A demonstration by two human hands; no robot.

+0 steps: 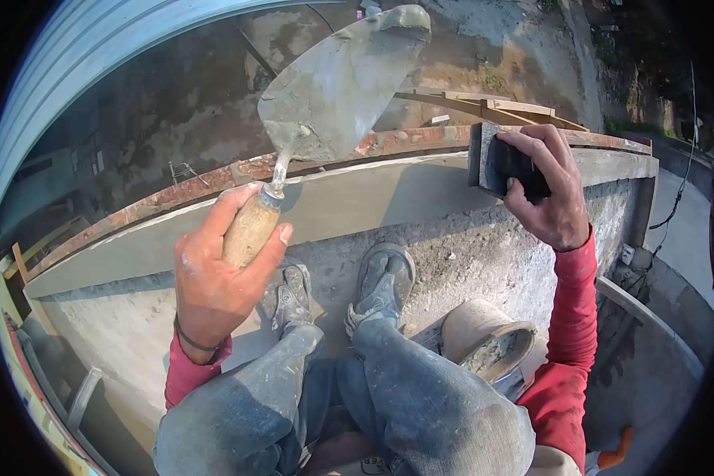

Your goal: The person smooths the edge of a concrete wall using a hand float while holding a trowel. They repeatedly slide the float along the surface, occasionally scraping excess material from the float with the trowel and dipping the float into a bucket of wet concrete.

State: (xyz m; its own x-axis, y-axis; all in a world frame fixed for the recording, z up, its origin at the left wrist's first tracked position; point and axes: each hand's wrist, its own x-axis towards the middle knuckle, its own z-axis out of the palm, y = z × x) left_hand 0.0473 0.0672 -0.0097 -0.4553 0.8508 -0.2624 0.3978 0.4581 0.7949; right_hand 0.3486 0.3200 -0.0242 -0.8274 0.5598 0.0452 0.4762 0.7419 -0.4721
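Observation:
My left hand is wrapped round the wooden handle of a trowel. Its broad blade, smeared with grey mortar, points up and away over the wall's far side. In my right hand is a dark block-shaped float, gripped between thumb and fingers. The float's grey-coated face is turned left, over the smooth band of mortar along the wall top. A shadow falls on the mortar left of the float.
Mortar sits in a bucket tilted beside my right leg. My sandalled feet stand on the rough surface just inside the wall. Beyond the mortar runs a reddish brick edge, with wooden boards and ground far below. A cable hangs at right.

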